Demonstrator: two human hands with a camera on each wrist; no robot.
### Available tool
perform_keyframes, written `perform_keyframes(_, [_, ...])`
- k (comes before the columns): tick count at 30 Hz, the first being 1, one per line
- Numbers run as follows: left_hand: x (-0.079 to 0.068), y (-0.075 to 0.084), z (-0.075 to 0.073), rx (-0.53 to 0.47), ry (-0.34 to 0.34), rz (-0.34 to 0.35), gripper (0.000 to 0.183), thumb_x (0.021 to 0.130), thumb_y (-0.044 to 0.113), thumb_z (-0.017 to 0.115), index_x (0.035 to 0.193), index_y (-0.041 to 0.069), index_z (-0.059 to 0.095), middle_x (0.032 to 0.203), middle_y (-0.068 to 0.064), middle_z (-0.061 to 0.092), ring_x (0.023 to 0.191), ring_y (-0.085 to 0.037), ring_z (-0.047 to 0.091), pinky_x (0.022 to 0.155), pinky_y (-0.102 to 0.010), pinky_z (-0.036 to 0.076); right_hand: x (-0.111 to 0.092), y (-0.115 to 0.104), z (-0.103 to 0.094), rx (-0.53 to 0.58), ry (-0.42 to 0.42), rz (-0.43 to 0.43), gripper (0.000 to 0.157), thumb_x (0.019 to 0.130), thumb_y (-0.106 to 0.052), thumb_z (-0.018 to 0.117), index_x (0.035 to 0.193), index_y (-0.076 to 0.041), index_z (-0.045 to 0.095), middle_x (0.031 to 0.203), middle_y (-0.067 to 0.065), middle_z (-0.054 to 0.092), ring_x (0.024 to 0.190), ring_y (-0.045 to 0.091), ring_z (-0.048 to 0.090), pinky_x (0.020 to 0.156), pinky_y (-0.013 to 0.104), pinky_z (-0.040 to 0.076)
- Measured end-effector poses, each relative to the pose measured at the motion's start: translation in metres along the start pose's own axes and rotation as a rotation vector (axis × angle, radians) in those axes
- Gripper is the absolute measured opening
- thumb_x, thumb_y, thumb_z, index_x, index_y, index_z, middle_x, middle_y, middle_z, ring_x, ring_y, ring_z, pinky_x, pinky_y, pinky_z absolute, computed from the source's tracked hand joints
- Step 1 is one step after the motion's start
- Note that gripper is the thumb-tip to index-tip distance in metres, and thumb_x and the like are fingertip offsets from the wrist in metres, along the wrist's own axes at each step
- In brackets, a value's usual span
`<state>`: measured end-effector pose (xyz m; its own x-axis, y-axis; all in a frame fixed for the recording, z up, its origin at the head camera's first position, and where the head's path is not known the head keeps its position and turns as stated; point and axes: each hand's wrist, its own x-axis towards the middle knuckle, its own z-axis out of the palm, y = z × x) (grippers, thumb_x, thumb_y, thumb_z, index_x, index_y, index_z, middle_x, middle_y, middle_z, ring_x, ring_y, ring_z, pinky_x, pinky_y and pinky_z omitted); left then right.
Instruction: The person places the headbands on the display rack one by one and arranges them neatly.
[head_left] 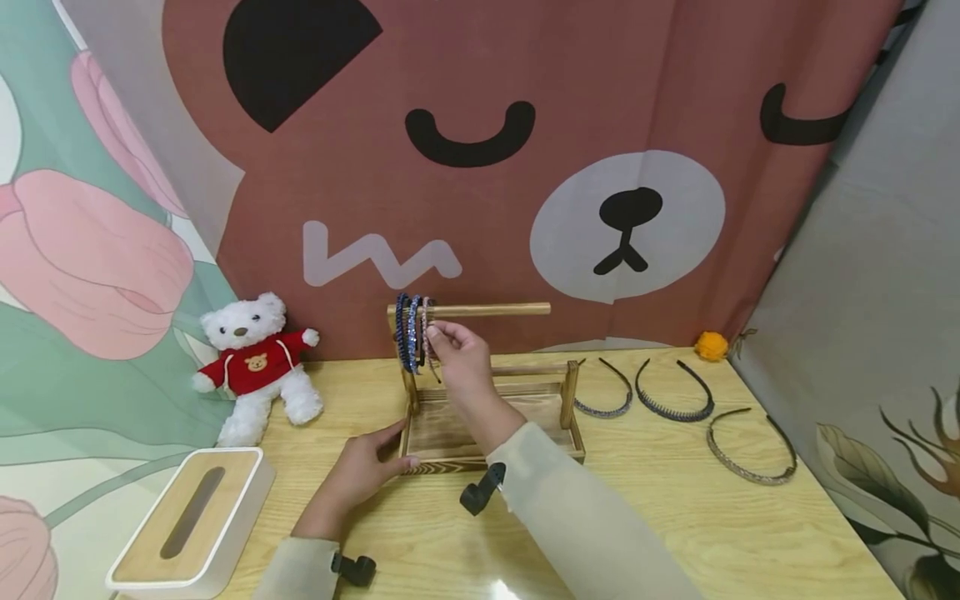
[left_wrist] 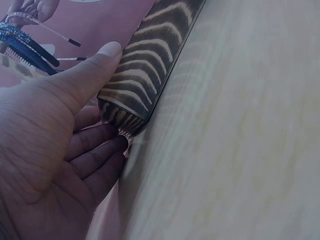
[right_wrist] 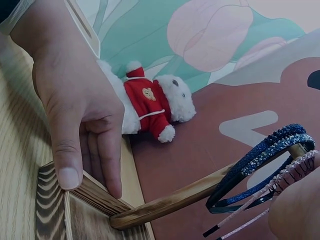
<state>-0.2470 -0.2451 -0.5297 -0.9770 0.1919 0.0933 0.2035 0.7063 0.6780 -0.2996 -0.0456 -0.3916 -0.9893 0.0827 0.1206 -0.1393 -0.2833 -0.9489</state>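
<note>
A wooden rack (head_left: 495, 309) with a raised bar and a tray base stands mid-table. My right hand (head_left: 468, 371) pinches a pink headband (head_left: 425, 315) that hangs round the bar near its left end. Just left of it, a glittery blue headband (head_left: 413, 333) and a dark blue headband (head_left: 401, 333) hang on the same bar. In the right wrist view the thin ends of the pink headband (right_wrist: 290, 176) point down. My left hand (head_left: 358, 473) grips the front left corner of the base, thumb on the front and fingers at the side.
To the right on the table lie a blue-grey headband (head_left: 603, 412), a dark toothed headband (head_left: 675, 413) and a brownish headband (head_left: 750, 475). A white teddy bear (head_left: 255, 367) in red and a tissue box (head_left: 247, 500) are at left. An orange pompom (head_left: 711, 345) sits back right.
</note>
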Motion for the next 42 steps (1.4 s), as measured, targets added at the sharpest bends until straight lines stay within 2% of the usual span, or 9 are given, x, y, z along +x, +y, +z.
perform_keyframes(8, [0.000,0.000,0.000,0.009,0.000,-0.004,0.074,0.094,0.043,0.087,0.159,0.018,0.060,0.155,-0.015,0.064,0.146,-0.041,0.058,0.123,-0.059,0.046,0.002,0.001,0.002,0.035,-0.012,0.030,0.020,0.107,-0.010,0.071,0.120,0.003,0.077,0.101,0.005,0.077,0.088,0.010,0.069,0.083,0.023,0.061])
perform_keyframes(13, [0.000,0.000,0.000,0.009,0.003,-0.001,0.074,0.094,0.042,0.087,0.158,0.018,0.061,0.154,-0.015,0.064,0.146,-0.040,0.058,0.123,-0.058,0.047,0.001,0.004,-0.002,0.004,-0.038,0.054,0.023,0.107,-0.020,0.073,0.125,-0.005,0.078,0.111,0.005,0.078,0.099,0.014,0.072,0.094,0.031,0.063])
perform_keyframes(18, [-0.001,0.001,0.000,0.002,0.004,0.004,0.073,0.094,0.043,0.087,0.158,0.018,0.061,0.154,-0.016,0.064,0.146,-0.039,0.058,0.122,-0.058,0.048,-0.008,0.009,-0.024,-0.138,-0.079,0.006,0.033,0.107,-0.032,0.074,0.136,-0.015,0.076,0.129,0.004,0.076,0.122,0.020,0.070,0.112,0.042,0.058])
perform_keyframes(23, [-0.001,0.003,0.000,-0.007,-0.001,-0.004,0.073,0.095,0.042,0.087,0.158,0.017,0.061,0.154,-0.017,0.064,0.146,-0.040,0.058,0.123,-0.058,0.047,-0.025,0.007,-0.060,-0.229,-0.140,-0.100,0.033,0.106,-0.024,0.075,0.137,-0.013,0.074,0.131,0.005,0.077,0.125,0.022,0.070,0.111,0.033,0.058])
perform_keyframes(30, [-0.001,0.004,-0.002,-0.014,-0.003,-0.028,0.073,0.095,0.040,0.087,0.159,0.019,0.060,0.155,-0.017,0.063,0.148,-0.040,0.056,0.123,-0.058,0.046,-0.049,0.006,-0.145,-0.329,-0.266,-0.329,0.026,0.104,-0.010,0.075,0.128,-0.001,0.075,0.119,0.019,0.076,0.107,0.011,0.070,0.094,0.022,0.061])
perform_keyframes(33, [0.000,0.005,-0.002,-0.013,-0.007,-0.030,0.074,0.095,0.041,0.087,0.160,0.019,0.059,0.156,-0.017,0.062,0.148,-0.041,0.055,0.123,-0.059,0.046,-0.055,0.007,-0.195,-0.447,-0.244,-0.386,0.022,0.101,-0.005,0.077,0.123,-0.003,0.078,0.111,0.015,0.077,0.103,0.006,0.071,0.093,0.019,0.061])
perform_keyframes(36, [0.001,0.005,-0.002,-0.003,-0.009,-0.024,0.074,0.095,0.042,0.086,0.160,0.019,0.058,0.156,-0.017,0.061,0.148,-0.042,0.055,0.124,-0.059,0.045,-0.057,0.001,-0.250,-0.638,-0.209,-0.375,0.017,0.100,-0.008,0.080,0.117,-0.008,0.082,0.109,0.008,0.080,0.102,0.003,0.071,0.095,0.017,0.059])
perform_keyframes(39, [0.001,0.003,-0.002,0.004,-0.005,-0.025,0.074,0.095,0.043,0.086,0.160,0.019,0.058,0.156,-0.017,0.061,0.148,-0.042,0.056,0.124,-0.059,0.045,-0.058,-0.012,-0.304,-0.862,-0.181,-0.314,0.016,0.100,-0.019,0.082,0.116,-0.016,0.084,0.111,0.002,0.082,0.102,-0.003,0.070,0.098,0.023,0.060])
perform_keyframes(42, [0.000,0.002,-0.001,0.002,-0.008,-0.032,0.074,0.095,0.043,0.086,0.160,0.020,0.058,0.156,-0.017,0.062,0.148,-0.041,0.056,0.124,-0.058,0.045,-0.063,-0.027,-0.355,-1.065,-0.139,-0.279,0.021,0.097,-0.030,0.086,0.117,-0.022,0.084,0.115,-0.003,0.081,0.101,-0.009,0.065,0.088,0.025,0.060])
